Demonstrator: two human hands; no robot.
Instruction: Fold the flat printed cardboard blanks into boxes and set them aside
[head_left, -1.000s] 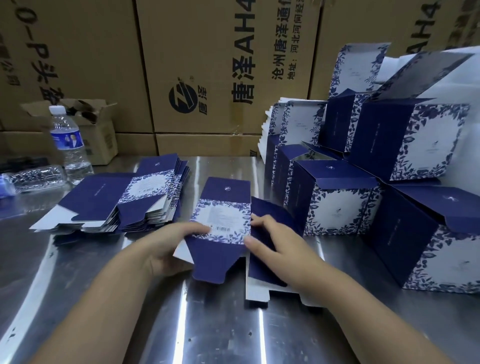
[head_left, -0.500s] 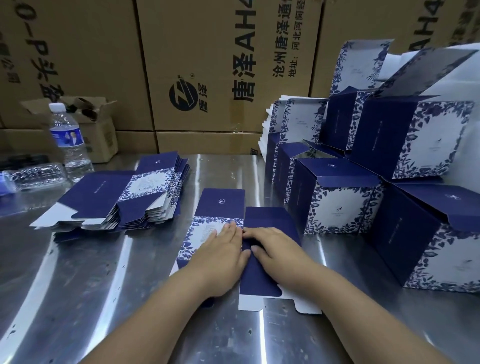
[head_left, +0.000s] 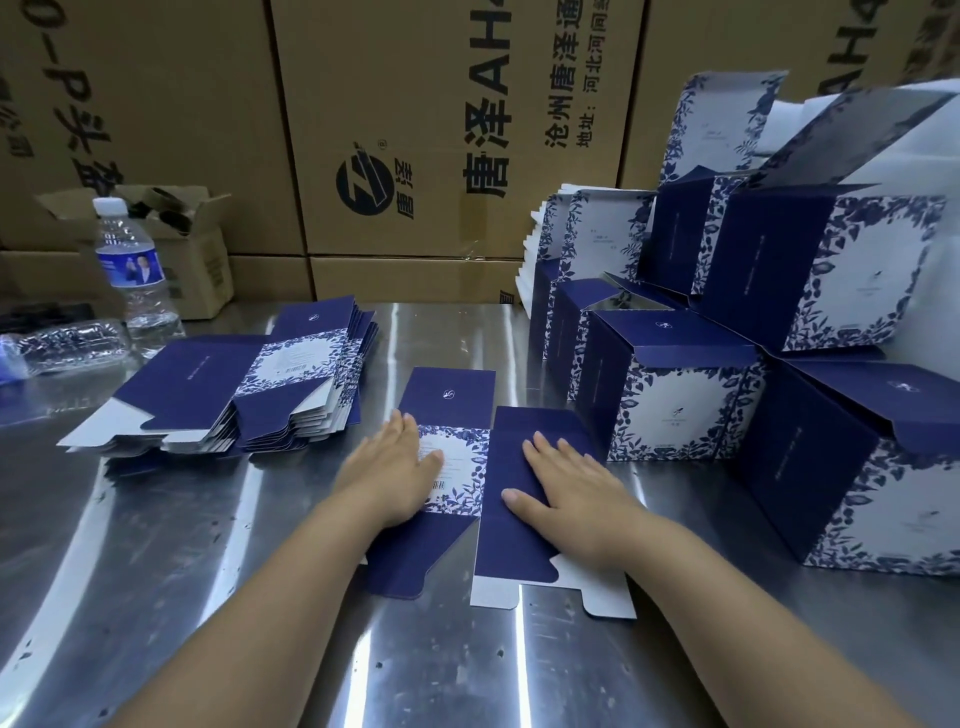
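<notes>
One flat navy and white floral cardboard blank (head_left: 470, 467) lies on the steel table in front of me. My left hand (head_left: 397, 470) presses flat on its floral panel, fingers straight. My right hand (head_left: 571, 486) presses flat on its plain navy panel, fingers spread. A stack of flat blanks (head_left: 249, 389) sits to the left. Several folded boxes (head_left: 670, 389) with open lids stand piled at the right.
A water bottle (head_left: 132, 270) stands at the far left, with a crushed bottle (head_left: 62, 343) lying beside it and a small open carton (head_left: 192, 244) behind. Large brown cartons (head_left: 415, 130) wall off the back. Bare steel table (head_left: 208, 597) lies near me.
The blank was lifted and partly bent a second ago; now it lies flat. Both hands have slid apart from the centre crease, pressing each panel down.
</notes>
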